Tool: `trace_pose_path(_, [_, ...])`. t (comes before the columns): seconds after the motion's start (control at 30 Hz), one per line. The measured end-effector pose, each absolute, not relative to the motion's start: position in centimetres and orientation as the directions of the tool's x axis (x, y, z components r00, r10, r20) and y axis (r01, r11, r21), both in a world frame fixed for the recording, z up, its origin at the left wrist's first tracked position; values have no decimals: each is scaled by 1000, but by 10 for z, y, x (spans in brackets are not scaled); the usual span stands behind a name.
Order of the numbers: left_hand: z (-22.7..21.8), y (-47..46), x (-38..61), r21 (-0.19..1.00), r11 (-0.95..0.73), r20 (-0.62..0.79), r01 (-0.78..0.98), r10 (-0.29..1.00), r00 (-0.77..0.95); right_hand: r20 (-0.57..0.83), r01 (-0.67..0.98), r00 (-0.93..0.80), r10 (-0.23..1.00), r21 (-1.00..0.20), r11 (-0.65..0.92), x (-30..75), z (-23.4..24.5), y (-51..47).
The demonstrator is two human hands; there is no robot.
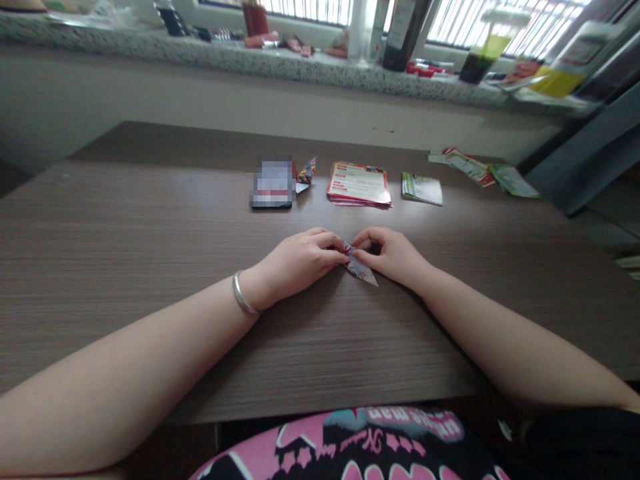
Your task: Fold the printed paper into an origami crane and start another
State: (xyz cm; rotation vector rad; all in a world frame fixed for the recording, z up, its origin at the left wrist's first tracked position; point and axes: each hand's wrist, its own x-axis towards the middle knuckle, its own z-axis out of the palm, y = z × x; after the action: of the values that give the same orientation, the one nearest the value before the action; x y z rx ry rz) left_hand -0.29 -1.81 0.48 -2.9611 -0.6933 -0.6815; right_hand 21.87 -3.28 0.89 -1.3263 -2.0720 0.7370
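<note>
Folded paper (361, 268), small and printed, lies on the wooden table (125, 227) right in front of you, between your two hands. Its long axis runs diagonally: the near tip points down and to the right, toward you, and the far end is tucked under your fingertips. Your left hand (295, 260) and right hand (393, 257) both pinch that far end, fingers curled closed on it and almost meeting. A silver bangle (243, 297) sits on your left wrist.

Farther back on the table, well apart from your hands, a phone (271, 183) lies flat with another folded figure (305, 175) just beside it. To its right come a stack of leaflets (359, 185), a smaller green stack (423, 189) and loose flyers (465, 163).

On the stone ledge (300, 63) behind, a clear jug (483, 57) holds dark liquid under a green layer, and a bottle (563, 70) holds yellow liquid.
</note>
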Motion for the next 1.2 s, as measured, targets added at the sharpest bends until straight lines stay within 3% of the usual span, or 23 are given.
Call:
trace_pose_path(0.3, [8,-23,0,-19,-885,332,465,433,838,75,568,-269,960,-793,221,217,-1,-30])
trace_pose_path(0.47, [11,-23,-2,10,-887,319,462,441,839,44,577,-289,956,-789,211,221,-5,-28])
trace_pose_path(0.7, [11,-22,-3,50,-883,330,466,456,827,174,724,-361,916,-567,393,225,6,-29])
trace_pose_path(0.87, [15,-21,-3,46,-886,312,461,451,836,319,617,-572,755,-439,653,230,8,-26])
trace_pose_path(1.1, [10,-15,-6,157,-874,363,460,484,796,278,638,-682,676,-225,736,230,12,-31])
trace_pose_path(1.2, [8,-13,-8,231,-860,364,456,511,779,276,648,-716,641,-78,758,227,14,-34])
